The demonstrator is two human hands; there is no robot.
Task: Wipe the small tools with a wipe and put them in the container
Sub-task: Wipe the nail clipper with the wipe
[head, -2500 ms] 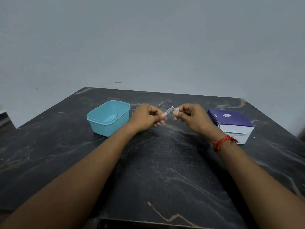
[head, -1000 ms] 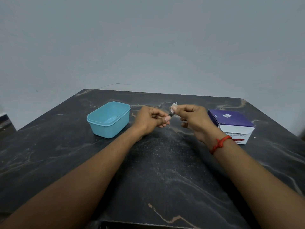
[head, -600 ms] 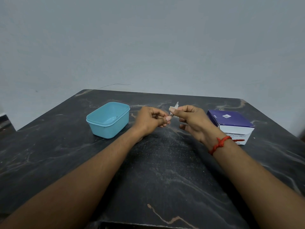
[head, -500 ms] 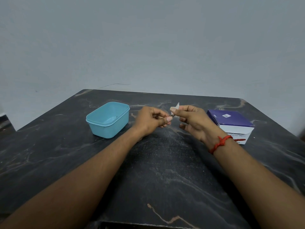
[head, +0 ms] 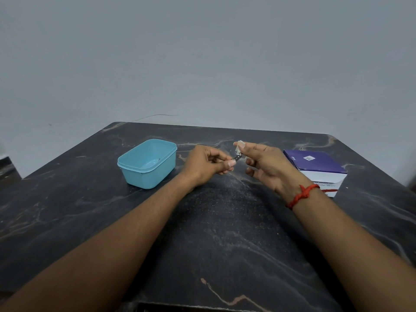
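My left hand (head: 208, 166) pinches a small metal tool (head: 237, 157), of which only the shiny tip shows past the thumb. My right hand (head: 265, 164) holds a small white wipe (head: 239, 147) between thumb and forefinger, just above the tool's tip, with its other fingers spread. Both hands hover over the middle of the dark marble table (head: 225, 221). A light blue open container (head: 147, 163) stands on the table to the left of my left hand; I can make out nothing inside it.
A purple and white box (head: 315, 170) lies on the table to the right of my right hand. A red thread band circles my right wrist (head: 301, 195). A grey wall stands behind the table's far edge.
My right hand has turned palm-up and lifted the wipe slightly off the tool, with its lower fingers spreading. My left hand keeps the tool in the same spot.
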